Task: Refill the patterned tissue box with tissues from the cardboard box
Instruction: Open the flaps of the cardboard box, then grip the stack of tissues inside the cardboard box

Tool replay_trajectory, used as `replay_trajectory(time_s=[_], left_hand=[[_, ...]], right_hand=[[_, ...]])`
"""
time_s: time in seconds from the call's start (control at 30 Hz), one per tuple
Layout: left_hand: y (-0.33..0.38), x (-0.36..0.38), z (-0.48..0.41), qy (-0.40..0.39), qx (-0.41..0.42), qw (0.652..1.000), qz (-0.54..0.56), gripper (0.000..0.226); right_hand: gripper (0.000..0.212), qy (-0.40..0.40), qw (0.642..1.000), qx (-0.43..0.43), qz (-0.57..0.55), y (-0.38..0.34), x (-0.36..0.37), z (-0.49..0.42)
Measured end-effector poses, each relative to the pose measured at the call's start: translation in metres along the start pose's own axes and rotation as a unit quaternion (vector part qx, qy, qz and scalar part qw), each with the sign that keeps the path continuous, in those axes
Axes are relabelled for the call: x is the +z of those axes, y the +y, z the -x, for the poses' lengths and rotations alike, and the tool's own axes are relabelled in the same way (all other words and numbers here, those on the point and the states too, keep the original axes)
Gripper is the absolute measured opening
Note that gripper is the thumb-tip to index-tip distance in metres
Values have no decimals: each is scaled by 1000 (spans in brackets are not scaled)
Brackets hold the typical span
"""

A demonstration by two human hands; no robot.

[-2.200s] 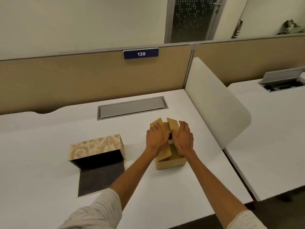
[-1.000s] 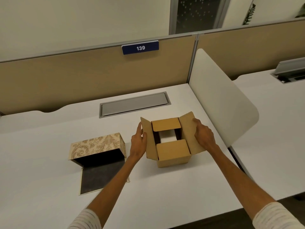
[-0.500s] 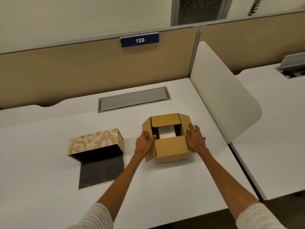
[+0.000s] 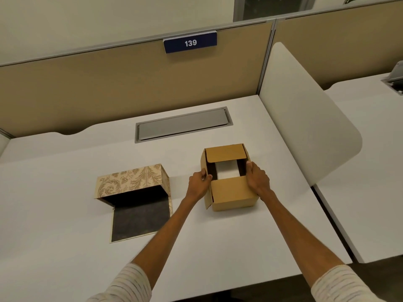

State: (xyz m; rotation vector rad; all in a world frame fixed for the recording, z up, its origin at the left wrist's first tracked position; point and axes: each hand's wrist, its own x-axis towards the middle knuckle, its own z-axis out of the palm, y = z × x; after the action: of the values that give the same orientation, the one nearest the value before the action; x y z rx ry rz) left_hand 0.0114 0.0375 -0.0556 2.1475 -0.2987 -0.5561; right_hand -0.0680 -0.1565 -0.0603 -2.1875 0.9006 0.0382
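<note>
A small brown cardboard box (image 4: pixel 231 192) stands on the white desk (image 4: pixel 65 247), right of centre, with its top flaps folded outward. Through the opening shows a white stack of tissues (image 4: pixel 226 172). My left hand (image 4: pixel 199 185) presses the left flap down against the box's left side. On the opposite side my right hand (image 4: pixel 257 179) holds the right flap down. The patterned tissue box (image 4: pixel 133 180), beige with a gold leaf print, lies to the left. It is open toward me, its dark-lined flap (image 4: pixel 139 221) flat on the desk, the inside dark.
A grey cable hatch (image 4: pixel 183 125) is set into the desk behind the boxes. A tan partition (image 4: pixel 109 83) with a blue "139" sign closes the back. A white rounded divider panel (image 4: pixel 305 131) stands at the desk's right edge, with another desk beyond it.
My hands spread the cardboard box's closed flaps apart, then folded the side flaps down against the box's sides. The tissues inside came into view.
</note>
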Motion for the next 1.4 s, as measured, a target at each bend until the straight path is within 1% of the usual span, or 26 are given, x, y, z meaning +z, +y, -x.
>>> replay_trajectory(time_s=[0.1, 0.13, 0.17, 0.2, 0.23, 0.27, 0.37, 0.43, 0.53, 0.6, 0.67, 0.77, 0.87, 0.97, 1.07, 1.13, 1.2, 1.27, 1.33, 1.37, 1.4], left_hand=[[9, -2, -2, 1, -10, 997, -82, 20], [12, -4, -4, 11, -4, 993, -118, 19], [14, -7, -7, 22, 7, 989, -149, 21], [16, -11, -10, 31, 22, 984, -174, 28], [19, -14, -13, 35, 39, 979, -197, 38], [22, -18, -16, 31, 57, 974, -217, 46], [35, -24, -31, -10, 89, 963, -253, 58], [40, -25, -40, -42, 98, 952, -285, 65], [43, -27, -51, -74, 121, 933, -330, 67], [42, -29, -57, -90, 134, 922, -351, 64], [42, -32, -64, -95, 147, 914, -366, 58], [42, -39, -75, -89, 170, 916, -351, 42], [42, -44, -82, -64, 181, 933, -304, 33], [44, -45, -85, -28, 169, 953, -250, 33], [44, -44, -84, 6, 142, 970, -195, 41], [42, -41, -83, 31, 120, 978, -166, 42], [39, -39, -83, 44, 101, 985, -131, 36], [36, -39, -82, 48, 91, 990, -97, 36], [33, -40, -81, 59, 87, 992, -67, 41], [32, -40, -80, 69, 86, 992, -56, 43], [31, -40, -79, 79, 86, 992, -50, 44]], right_hand=[[51, -3, 999, -3, 33, 1, -6, -2], [46, 4, 999, -10, 44, 0, -9, -3], [40, 15, 998, -18, 54, -2, -11, -4], [35, 27, 997, -28, 66, -5, -13, -4], [34, 38, 995, -39, 81, -8, -15, -3], [36, 49, 993, -50, 95, -11, -15, -2], [48, 79, 988, -85, 98, -14, -17, 5], [42, 90, 983, -124, 99, -9, -18, 10], [30, 55, 978, -165, 117, 3, -20, 14], [27, 27, 975, -178, 131, 12, -21, 16], [25, 15, 973, -190, 131, 18, -22, 20], [25, 14, 971, -206, 120, 22, -24, 23], [23, 31, 970, -223, 93, 18, -30, 29], [29, 35, 971, -234, 36, 12, -38, 41], [42, 25, 975, -221, -26, 9, -45, 53], [50, 5, 975, -217, -38, 9, -48, 58], [54, -32, 977, -208, -26, 10, -52, 62], [45, -58, 976, -209, 6, 12, -58, 66], [25, -84, 972, -214, 51, 11, -65, 72], [18, -99, 969, -214, 69, 11, -67, 75], [16, -113, 967, -215, 82, 11, -68, 77]])
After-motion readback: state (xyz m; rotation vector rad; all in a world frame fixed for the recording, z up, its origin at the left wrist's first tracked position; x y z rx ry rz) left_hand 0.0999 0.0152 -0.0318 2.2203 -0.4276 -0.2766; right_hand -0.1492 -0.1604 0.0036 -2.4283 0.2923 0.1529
